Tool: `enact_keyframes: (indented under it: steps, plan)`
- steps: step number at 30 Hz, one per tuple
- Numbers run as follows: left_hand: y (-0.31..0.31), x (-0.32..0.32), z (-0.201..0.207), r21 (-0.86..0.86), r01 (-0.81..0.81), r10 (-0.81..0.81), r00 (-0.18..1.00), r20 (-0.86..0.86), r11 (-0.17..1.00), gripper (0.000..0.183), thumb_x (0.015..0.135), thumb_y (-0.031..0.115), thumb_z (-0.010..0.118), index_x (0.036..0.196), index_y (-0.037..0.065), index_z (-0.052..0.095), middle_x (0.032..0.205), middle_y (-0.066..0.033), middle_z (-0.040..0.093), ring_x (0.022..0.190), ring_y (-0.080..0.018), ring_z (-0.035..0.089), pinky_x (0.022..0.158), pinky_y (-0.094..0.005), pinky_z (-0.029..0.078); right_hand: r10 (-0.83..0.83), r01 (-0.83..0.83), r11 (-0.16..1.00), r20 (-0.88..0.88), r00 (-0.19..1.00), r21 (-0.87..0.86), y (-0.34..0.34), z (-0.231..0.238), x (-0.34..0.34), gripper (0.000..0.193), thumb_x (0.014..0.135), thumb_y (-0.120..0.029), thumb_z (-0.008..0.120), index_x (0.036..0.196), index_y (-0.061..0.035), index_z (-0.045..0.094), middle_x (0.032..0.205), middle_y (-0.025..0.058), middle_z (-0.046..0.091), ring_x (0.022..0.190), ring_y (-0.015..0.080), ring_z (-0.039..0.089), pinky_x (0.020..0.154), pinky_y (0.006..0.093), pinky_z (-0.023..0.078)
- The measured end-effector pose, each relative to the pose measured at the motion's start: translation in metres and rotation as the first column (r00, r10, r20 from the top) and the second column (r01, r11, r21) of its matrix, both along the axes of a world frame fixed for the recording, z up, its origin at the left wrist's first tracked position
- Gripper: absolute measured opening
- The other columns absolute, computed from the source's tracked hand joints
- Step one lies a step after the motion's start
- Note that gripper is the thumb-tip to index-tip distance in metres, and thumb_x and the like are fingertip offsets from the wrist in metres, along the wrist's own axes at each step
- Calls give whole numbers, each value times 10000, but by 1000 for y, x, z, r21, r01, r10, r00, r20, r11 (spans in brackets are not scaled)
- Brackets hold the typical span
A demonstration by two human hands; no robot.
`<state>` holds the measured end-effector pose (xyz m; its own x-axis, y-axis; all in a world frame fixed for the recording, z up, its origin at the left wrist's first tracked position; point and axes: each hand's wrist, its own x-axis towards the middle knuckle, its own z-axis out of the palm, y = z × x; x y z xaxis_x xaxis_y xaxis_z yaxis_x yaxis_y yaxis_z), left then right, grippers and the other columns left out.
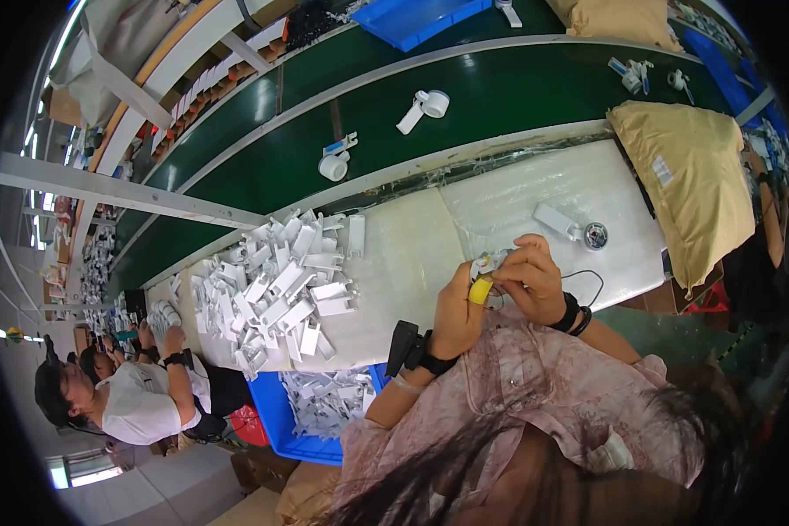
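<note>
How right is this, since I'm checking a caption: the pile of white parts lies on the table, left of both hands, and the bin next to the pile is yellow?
One slip: the bin is blue, not yellow, as the head view shows. The pile does lie on the table, left of the left hand and right hand.

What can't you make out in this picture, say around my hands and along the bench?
All in the head view:
- Small part between left hand and right hand: fingers cover most of its shape and how each grips it.
- Blue bin: white pieces hide its bottom.
- Blue tray: cut off by the top edge.
- Tan package: its opaque wrapping hides any contents.
</note>
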<state>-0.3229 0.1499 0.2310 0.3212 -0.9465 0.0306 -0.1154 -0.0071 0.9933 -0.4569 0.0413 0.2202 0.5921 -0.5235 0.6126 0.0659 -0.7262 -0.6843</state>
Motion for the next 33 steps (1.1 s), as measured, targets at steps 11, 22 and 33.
enact_keyframes:
  steps: [11, 22, 33]
  plan:
    - [4, 4, -4, 15, 33, -23, 891, -452, 999, 312, 1027, 258, 436, 1203, 8, 499, 840, -86, 603, 615, -130, 568, 525, -260, 483, 60, -79, 958, 76, 995, 277, 6, -18, -1, 491, 788, -146, 749, 1205, -29, 518, 1107, 141, 558, 1035, 288, 541, 950, 385, 402]
    - [0, 10, -10, 10, 94, -67, 777, -626, 996, 621, 1025, 515, 267, 1417, 36, 311, 921, -92, 566, 629, -135, 559, 539, -274, 510, 159, -133, 923, -43, 986, 361, -9, -18, -14, 588, 801, -222, 721, 1312, -50, 486, 1190, 171, 523, 1114, 326, 508, 999, 403, 373]
    - [-50, 25, -55, 0, 98, -88, 901, -425, 995, 519, 1041, 275, 372, 1480, 71, 183, 927, -82, 575, 618, -102, 536, 488, -238, 451, 73, 44, 909, -262, 962, 415, -45, -20, 20, 416, 809, -59, 713, 1194, -37, 556, 958, 99, 611, 871, 214, 616, 769, 337, 488]
